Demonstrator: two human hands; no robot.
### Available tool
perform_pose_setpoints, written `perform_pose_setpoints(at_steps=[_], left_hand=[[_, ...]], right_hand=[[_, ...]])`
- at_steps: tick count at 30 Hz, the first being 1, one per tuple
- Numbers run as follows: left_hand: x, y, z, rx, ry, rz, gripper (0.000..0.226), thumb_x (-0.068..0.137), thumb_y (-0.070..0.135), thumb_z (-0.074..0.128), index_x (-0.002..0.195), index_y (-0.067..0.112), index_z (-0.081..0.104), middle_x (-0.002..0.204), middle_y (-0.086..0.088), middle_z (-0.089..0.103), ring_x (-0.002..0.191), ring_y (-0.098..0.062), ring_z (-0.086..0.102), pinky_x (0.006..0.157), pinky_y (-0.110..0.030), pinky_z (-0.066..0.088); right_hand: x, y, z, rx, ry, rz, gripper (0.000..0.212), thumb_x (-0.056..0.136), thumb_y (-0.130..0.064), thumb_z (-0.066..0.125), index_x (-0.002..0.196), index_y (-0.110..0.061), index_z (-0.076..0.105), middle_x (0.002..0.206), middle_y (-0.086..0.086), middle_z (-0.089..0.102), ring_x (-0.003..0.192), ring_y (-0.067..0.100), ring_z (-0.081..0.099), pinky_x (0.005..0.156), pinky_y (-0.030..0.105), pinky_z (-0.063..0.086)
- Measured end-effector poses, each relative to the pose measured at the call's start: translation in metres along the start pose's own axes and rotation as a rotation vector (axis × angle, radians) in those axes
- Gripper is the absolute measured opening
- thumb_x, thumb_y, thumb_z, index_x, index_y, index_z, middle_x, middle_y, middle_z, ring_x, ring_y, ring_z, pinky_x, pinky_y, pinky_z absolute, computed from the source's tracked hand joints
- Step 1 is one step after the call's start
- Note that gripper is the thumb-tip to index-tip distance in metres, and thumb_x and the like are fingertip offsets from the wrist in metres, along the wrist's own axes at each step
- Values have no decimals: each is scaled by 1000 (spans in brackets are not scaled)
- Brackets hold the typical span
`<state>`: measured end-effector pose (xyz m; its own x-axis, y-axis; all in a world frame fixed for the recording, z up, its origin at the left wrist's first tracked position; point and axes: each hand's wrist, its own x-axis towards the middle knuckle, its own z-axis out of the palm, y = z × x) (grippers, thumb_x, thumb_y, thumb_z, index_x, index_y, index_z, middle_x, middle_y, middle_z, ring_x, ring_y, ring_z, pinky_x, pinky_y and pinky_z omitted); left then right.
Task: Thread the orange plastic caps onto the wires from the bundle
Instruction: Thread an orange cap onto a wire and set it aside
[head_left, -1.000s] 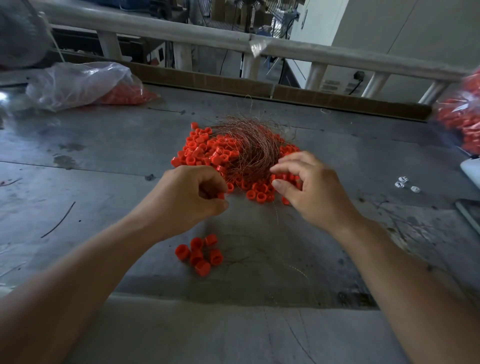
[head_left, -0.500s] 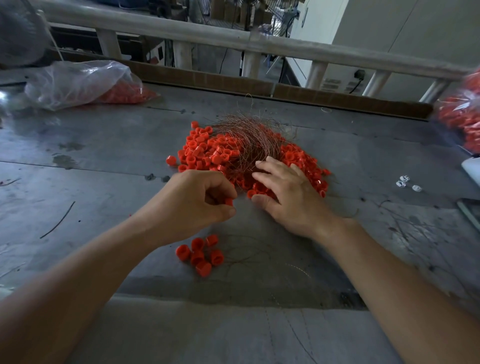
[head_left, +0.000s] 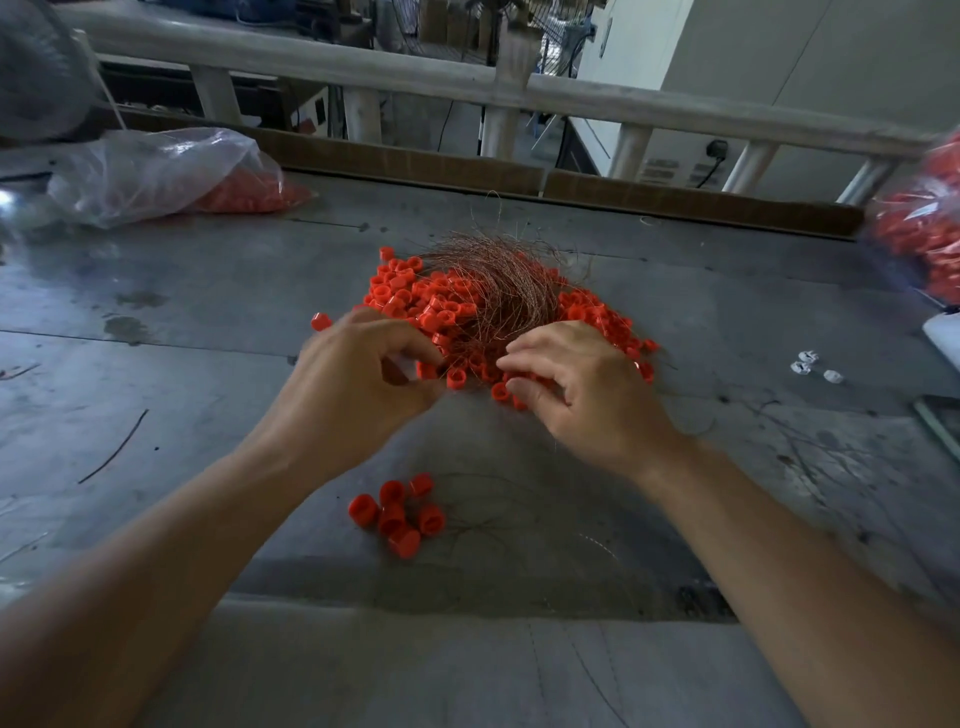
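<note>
Though blurred, curled left hand (head_left: 358, 384) at near edge of orange caps (head_left: 405, 291), likely pinching one for threading; cannot tell. Wire bundle (head_left: 498, 280) atop the heap, kept within easy reach. Right hand (head_left: 587, 384) loose-fingered, fingertips (head_left: 506, 360) on caps, grasping nothing, probably searching a wire.

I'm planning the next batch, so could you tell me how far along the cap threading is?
Seemingly done: the small cap cluster nearest the person, wires beside it. In hand: left hand and right hand at the big cap pile, grip blurred. Left: most of that pile and the wire bundle.
</note>
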<state>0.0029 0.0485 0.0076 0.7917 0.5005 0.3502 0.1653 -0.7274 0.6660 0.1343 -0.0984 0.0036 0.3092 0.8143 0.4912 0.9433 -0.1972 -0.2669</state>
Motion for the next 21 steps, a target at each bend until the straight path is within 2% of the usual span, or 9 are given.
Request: perform_pose_setpoints(at_steps=[2,5,8,12,14,16,18,19,21], left_hand=[[2,-1,-1,-2,30,12,21,69,16,77,77,33,66,94,16,54,71,0,57,66,3,37],[1,1,4,20,-1,79,17,71,11,76,86,18,73,101,10,59,76,5,56,70,1,39],[0,5,7,30,-17,153,19,73,9,74,92,14,74,103,11,60,80,10,53,75,1,39],[-2,8,6,30,-11,242,24,74,5,74,97,11,73,100,12,59,76,8,56,80,0,40],[-3,12,3,14,-2,315,24,73,6,74,96,11,72,99,12,59,84,4,58,82,0,39],[-7,16,1,-27,-9,406,25,74,11,72,97,18,69,99,15,59,94,6,54,84,-1,39],[-12,21,-2,-109,-44,478,27,75,18,70,100,26,63,101,18,58,97,6,56,85,-5,42],[-14,23,-3,-151,-69,509,25,76,21,68,100,26,62,102,17,59,98,5,57,86,-8,43],[-16,26,-3,-205,-102,545,23,78,21,63,100,21,63,104,11,62,99,2,58,87,-11,45]], right_hand=[[0,-1,3,-1,-50,-4,23,79,-12,64,99,-2,69,109,11,64,104,27,56,91,26,34],[0,2,5,-22,-121,-5,24,81,-10,66,104,-3,68,121,9,59,113,24,51,95,21,29],[0,2,6,-19,-146,-15,24,81,-9,66,105,-4,67,126,8,57,115,22,50,96,15,23],[-1,1,6,-9,-149,-42,23,81,-10,65,104,-3,68,125,10,57,114,24,52,96,25,30],[-1,1,5,8,-116,-47,20,82,-11,64,100,-3,69,119,10,61,111,25,54,94,27,34],[-1,-1,2,84,-16,-10,20,83,-17,62,97,-4,67,104,6,64,99,20,58,85,24,40],[-1,-5,-2,246,75,40,24,83,-22,60,104,-10,62,96,-8,58,88,9,56,75,18,43],[-1,-8,-4,314,97,34,27,83,-22,59,109,-13,60,98,-12,55,88,5,55,75,16,44],[-1,-13,-5,360,93,-31,27,84,-16,59,110,-12,61,106,-11,56,95,4,55,84,20,45]])
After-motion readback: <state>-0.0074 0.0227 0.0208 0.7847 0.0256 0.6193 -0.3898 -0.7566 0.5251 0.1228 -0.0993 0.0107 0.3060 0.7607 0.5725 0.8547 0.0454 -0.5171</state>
